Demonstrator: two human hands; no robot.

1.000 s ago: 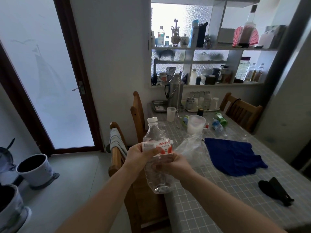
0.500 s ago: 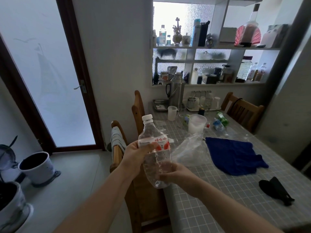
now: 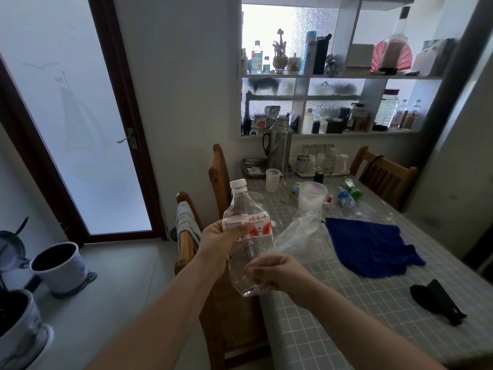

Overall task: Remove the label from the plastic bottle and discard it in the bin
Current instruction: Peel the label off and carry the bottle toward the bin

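I hold a clear, crumpled plastic bottle [image 3: 249, 252] with a white cap upright in front of me, above the table's near left corner. A white and red label [image 3: 257, 225] wraps its upper middle. My left hand [image 3: 218, 243] grips the bottle at the label's left side, thumb on the label. My right hand [image 3: 277, 271] clasps the bottle's lower end from the right. Two white bins stand on the floor at the left: one with a dark inside [image 3: 60, 265], another [image 3: 18, 327] at the frame's lower left edge.
A grey checked table [image 3: 360, 316] carries a blue cloth [image 3: 373, 247], a clear plastic bag [image 3: 304, 236], a white cup [image 3: 310, 196], small bottles and a black object [image 3: 437, 300]. Wooden chairs [image 3: 192, 252] stand along its left side. A frosted glass door [image 3: 72, 129] is at the left.
My right hand slid from the label down to the bottle's base. The bottle has tilted more upright, and the left hand keeps its grip at the label.
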